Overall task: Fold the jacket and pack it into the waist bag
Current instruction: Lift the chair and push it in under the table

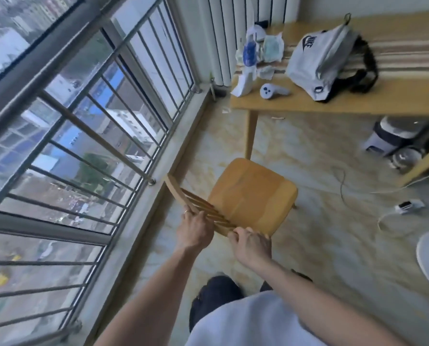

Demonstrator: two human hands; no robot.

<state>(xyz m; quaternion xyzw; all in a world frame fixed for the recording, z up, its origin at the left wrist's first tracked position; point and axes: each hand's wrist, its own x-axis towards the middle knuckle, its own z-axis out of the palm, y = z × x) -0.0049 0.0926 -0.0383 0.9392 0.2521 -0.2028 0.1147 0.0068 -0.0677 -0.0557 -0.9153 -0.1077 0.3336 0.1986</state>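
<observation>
A white waist bag (316,61) with a black logo and a black strap lies on the wooden table (383,101) at the upper right. No jacket shows in this view. My left hand (194,227) and my right hand (251,243) both grip the slatted backrest of a wooden chair (251,196), which stands between me and the table. The bag is far from both hands.
On the table's left end lie a white controller (273,91), a blue-and-white bottle (249,53) and plastic packets (272,47). A barred window (83,121) runs along the left. A grey appliance (396,143) sits under the table; cables and a power strip (408,207) lie on the floor.
</observation>
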